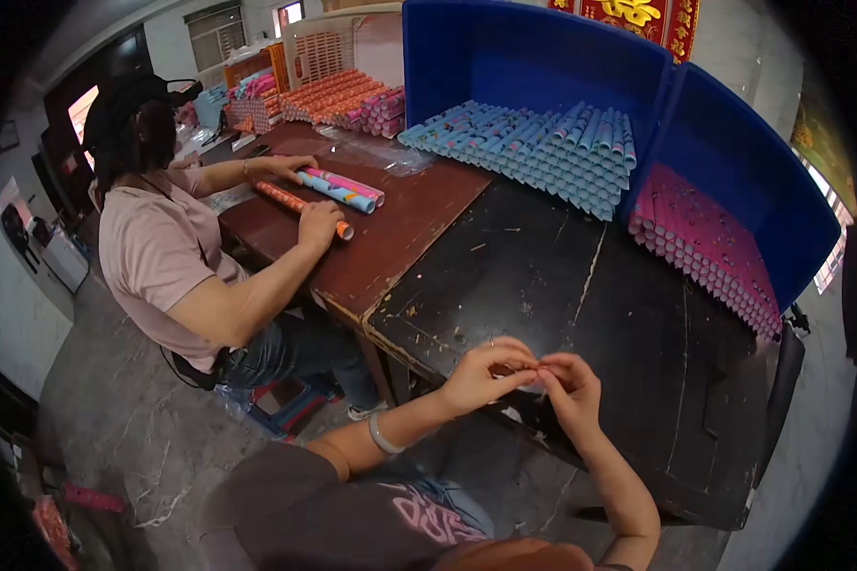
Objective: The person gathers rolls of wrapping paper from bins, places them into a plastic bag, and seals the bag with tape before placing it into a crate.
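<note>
My left hand (490, 376), with a pale band on its wrist, is in a pinch over the front edge of the black table (505, 266). Fingertip to fingertip with it, my right hand (571, 388) is pinched too. Something small and pale shows between the fingers, too hidden to name. Farther back, pale blue patterned paper tubes (543, 147) are stacked in a blue bin (533, 48). To their right, pink tubes (700, 247) fill the bottom of a second blue bin (762, 152).
At the brown table (419, 209) on the left sits a co-worker (162, 238), one hand on an orange tube (286, 197), the other by blue and pink tubes (343, 190). More orange tubes (328, 95) are piled behind. A stool (281, 409) stands below.
</note>
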Motion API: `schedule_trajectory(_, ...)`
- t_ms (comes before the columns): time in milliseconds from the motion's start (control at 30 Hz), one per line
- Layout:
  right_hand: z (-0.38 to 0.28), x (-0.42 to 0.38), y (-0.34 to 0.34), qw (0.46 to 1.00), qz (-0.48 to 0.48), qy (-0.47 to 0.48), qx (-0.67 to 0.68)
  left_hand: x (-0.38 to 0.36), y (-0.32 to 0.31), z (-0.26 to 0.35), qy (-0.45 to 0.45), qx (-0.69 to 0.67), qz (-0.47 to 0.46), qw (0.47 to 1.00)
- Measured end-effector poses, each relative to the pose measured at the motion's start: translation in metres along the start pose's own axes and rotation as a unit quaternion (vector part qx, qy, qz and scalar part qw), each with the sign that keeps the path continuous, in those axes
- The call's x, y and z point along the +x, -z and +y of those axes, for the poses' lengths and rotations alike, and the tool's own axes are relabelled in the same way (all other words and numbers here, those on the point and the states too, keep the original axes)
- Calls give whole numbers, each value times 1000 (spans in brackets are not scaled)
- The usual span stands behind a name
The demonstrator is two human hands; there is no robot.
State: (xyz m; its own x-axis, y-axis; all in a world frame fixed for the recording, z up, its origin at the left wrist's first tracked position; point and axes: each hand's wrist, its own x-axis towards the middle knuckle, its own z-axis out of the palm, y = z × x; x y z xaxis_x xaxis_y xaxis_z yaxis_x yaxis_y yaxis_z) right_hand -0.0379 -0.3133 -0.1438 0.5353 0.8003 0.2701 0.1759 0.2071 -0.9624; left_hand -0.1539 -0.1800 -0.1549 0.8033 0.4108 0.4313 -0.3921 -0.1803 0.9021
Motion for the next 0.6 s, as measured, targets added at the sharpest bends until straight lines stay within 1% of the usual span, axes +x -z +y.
schedule_trajectory(33,1,-2,0,1000,3,-7,4,2,-1,0,-24,17,6,1000)
schedule_trajectory(67,3,-1,1,999,-4,17,-28,3,-1,1,-55,36,14,998)
schedule_trajectory(100,4,1,2,997,-12,45,-60,3,0,4,-64,79,18,995)
schedule_trajectory(200,5,1,3,997,-9,61,-52,1,3,6,-96,136,18,986)
schedule_trajectory(233,6,2,1,996,-10,66,-51,1,2,5,-120,147,30,981)
schedule_trajectory(300,7,2,-2,987,8,128,-93,0,4,3,-138,156,24,978)
schedule_trajectory(333,5,2,-1,987,10,128,-95,0,3,3,-153,162,18,975)
schedule_trajectory(400,-1,5,2,959,-2,185,-216,-1,0,5,-173,183,17,968)
schedule_trajectory(467,5,5,4,962,0,193,-195,1,-1,6,-192,204,17,960)
schedule_trajectory(533,6,5,4,965,0,199,-171,2,-1,6,-154,202,-11,967)
schedule_trajectory(600,6,4,5,972,3,187,-139,4,-2,4,-153,189,-5,970)
